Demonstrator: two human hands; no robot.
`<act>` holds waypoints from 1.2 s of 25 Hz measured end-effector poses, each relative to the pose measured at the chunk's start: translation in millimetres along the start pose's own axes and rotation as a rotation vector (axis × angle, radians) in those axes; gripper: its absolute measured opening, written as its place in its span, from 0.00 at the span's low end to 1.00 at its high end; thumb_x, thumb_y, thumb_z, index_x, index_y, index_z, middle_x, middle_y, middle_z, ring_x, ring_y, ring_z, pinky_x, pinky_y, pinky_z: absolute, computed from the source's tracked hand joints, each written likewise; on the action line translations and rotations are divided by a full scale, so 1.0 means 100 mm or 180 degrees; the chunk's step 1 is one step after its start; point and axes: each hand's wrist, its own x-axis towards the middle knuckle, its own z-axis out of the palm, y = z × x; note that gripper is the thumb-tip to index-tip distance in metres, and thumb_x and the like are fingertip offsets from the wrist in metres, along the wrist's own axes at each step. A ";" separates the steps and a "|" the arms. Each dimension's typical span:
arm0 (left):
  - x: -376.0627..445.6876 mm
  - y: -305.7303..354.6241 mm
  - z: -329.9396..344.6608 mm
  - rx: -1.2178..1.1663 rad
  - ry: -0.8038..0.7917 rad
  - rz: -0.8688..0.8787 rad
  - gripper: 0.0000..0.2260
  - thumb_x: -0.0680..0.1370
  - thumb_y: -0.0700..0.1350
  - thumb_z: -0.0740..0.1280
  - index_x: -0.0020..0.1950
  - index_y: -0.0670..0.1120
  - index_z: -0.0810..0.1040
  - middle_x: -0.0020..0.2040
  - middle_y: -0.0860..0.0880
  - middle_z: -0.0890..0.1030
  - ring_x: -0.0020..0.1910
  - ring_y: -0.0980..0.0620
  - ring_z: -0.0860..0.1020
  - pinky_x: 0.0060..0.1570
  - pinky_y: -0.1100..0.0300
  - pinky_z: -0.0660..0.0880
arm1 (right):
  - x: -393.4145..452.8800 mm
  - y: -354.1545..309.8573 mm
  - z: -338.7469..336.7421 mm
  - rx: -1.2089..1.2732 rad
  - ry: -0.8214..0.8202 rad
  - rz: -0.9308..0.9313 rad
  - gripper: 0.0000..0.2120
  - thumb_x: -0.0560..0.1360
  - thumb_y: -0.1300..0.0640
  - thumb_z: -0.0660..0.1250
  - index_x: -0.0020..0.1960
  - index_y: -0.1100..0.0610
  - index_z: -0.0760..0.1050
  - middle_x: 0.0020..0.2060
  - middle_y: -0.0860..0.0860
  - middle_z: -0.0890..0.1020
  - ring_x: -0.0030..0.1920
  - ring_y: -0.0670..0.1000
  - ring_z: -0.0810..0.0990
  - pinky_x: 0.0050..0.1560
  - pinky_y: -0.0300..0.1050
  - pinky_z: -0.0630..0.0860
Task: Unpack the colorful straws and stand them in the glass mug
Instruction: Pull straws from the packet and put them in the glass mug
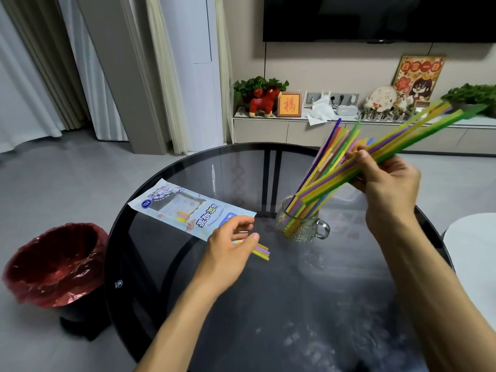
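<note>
Many colorful straws (316, 181) already stand leaning in the glass mug (302, 224) on your round glass bench (241, 304). Your right hand (386, 181) holds another bundle (418, 130) slanted above the mug, fingers (359, 162) curled round it. Your left hand (228, 248) hovers over a few loose straws (261, 251) beside the packet (188, 208), fingers relaxed and slightly spread. 1 red-lined bin (53, 264) stands on the floor at left.

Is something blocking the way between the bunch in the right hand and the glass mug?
Partly: the straws already standing in the glass mug fill much of its mouth, below the bunch that the right hand holds.
</note>
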 end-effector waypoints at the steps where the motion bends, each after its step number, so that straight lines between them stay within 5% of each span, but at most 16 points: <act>1: 0.00 0.00 0.01 0.0026 0.0038 -0.0002 0.11 0.76 0.41 0.69 0.58 0.51 0.79 0.55 0.54 0.81 0.54 0.60 0.80 0.48 0.74 0.75 | 0.03 0.09 0.03 -0.0244 0.0024 -0.0003 0.04 0.76 0.61 0.70 0.44 0.55 0.82 0.39 0.54 0.86 0.44 0.56 0.86 0.48 0.56 0.84; 10: 0.03 -0.02 0.06 0.0132 0.0105 0.0054 0.09 0.76 0.42 0.68 0.55 0.52 0.79 0.53 0.56 0.82 0.54 0.59 0.80 0.50 0.67 0.75 | 0.00 0.57 0.15 -0.1191 -0.0386 0.0307 0.07 0.76 0.58 0.70 0.40 0.51 0.81 0.43 0.54 0.87 0.44 0.54 0.86 0.49 0.58 0.83; 13: 0.01 -0.06 0.07 0.0866 0.0185 0.0285 0.11 0.77 0.45 0.67 0.59 0.51 0.78 0.57 0.56 0.80 0.58 0.56 0.76 0.57 0.59 0.75 | -0.04 0.52 0.11 -0.2790 -0.0492 -0.0287 0.17 0.76 0.45 0.69 0.36 0.57 0.80 0.34 0.54 0.84 0.37 0.56 0.84 0.40 0.51 0.81; 15: 0.02 -0.16 0.05 0.2088 0.0165 0.0357 0.18 0.78 0.49 0.64 0.68 0.51 0.71 0.70 0.52 0.72 0.69 0.50 0.68 0.65 0.55 0.68 | -0.11 0.41 0.07 -0.3972 -0.0342 -0.0532 0.29 0.74 0.34 0.64 0.31 0.59 0.77 0.28 0.55 0.80 0.31 0.58 0.79 0.32 0.45 0.73; 19: 0.02 -0.34 -0.01 0.2998 -0.0543 -0.0370 0.29 0.80 0.55 0.59 0.78 0.50 0.51 0.80 0.48 0.49 0.78 0.46 0.49 0.75 0.46 0.54 | -0.37 0.19 -0.02 -0.3938 -0.1039 -0.0444 0.28 0.76 0.39 0.65 0.30 0.61 0.78 0.24 0.55 0.81 0.28 0.55 0.80 0.28 0.43 0.74; 22: -0.02 -0.30 0.00 0.2872 -0.0707 -0.0284 0.27 0.80 0.54 0.60 0.76 0.50 0.57 0.78 0.51 0.58 0.76 0.49 0.59 0.72 0.48 0.63 | -0.78 0.25 0.15 -0.3620 -0.2137 -0.0583 0.20 0.75 0.44 0.66 0.34 0.58 0.76 0.27 0.53 0.81 0.31 0.54 0.80 0.33 0.48 0.77; 24: -0.07 -0.25 -0.02 0.2864 -0.0673 -0.0135 0.21 0.78 0.53 0.61 0.70 0.50 0.66 0.71 0.53 0.68 0.69 0.48 0.70 0.64 0.49 0.71 | -1.02 0.50 0.30 -0.3935 -0.2280 -0.0855 0.14 0.75 0.43 0.65 0.42 0.54 0.77 0.37 0.51 0.83 0.42 0.55 0.80 0.38 0.48 0.75; 27: -0.16 -0.19 -0.06 0.2896 -0.0766 -0.0078 0.17 0.78 0.54 0.62 0.65 0.50 0.70 0.66 0.53 0.71 0.63 0.46 0.75 0.59 0.50 0.73 | -1.23 0.84 0.43 -0.4690 -0.2531 -0.0900 0.18 0.77 0.43 0.62 0.58 0.56 0.73 0.56 0.53 0.79 0.57 0.58 0.76 0.48 0.50 0.74; 30: -0.18 -0.22 -0.12 0.2892 -0.0830 -0.0073 0.18 0.78 0.54 0.63 0.65 0.49 0.70 0.65 0.53 0.70 0.64 0.48 0.73 0.60 0.50 0.73 | -1.29 0.95 0.54 -0.5185 -0.2626 -0.0944 0.13 0.79 0.54 0.60 0.60 0.60 0.72 0.57 0.58 0.78 0.58 0.60 0.76 0.52 0.51 0.73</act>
